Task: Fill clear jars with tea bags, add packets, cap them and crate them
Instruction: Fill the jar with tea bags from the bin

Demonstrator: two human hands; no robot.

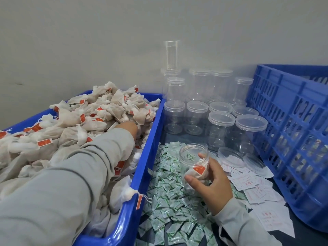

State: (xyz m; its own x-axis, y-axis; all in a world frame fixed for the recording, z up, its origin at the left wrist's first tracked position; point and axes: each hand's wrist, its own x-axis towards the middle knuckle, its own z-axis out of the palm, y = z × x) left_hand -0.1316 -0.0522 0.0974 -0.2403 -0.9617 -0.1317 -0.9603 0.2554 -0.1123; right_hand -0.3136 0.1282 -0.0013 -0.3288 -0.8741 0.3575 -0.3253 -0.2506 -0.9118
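Right hand grip: the right hand (pixel 211 181) wraps its thumb and fingers round an open clear jar (pixel 193 162), holding it tilted, mouth up and leaning toward the left.
Jar contents: at least one tea bag with a red tag sits low inside the jar, seen through the wall.
Jar position: above the heap of green-and-white packets (pixel 170 201), just right of the blue bin.
Left hand grip: the left hand (pixel 128 127) is pushed into the pile of tea bags (pixel 85 121); its fingers are buried, so whether they pinch a bag cannot be told.
Left sleeve: a grey sleeve (pixel 74 174) lies across the pile from the lower left.
Tea bag bin: a blue bin (pixel 142 174) heaped with pale bags with red tags; one bag hangs over its right rim.
White packets: white paper slips with red print (pixel 255 192) lie right of the green ones.
Loose lids: clear lids (pixel 230 155) rest on the table near the slips.
Capped empties: rows of capped clear jars (pixel 220 121) stand behind, some stacked, against the wall.
Crate: a blue slatted crate (pixel 291 139) stands at the right; jars show faintly through its slats.
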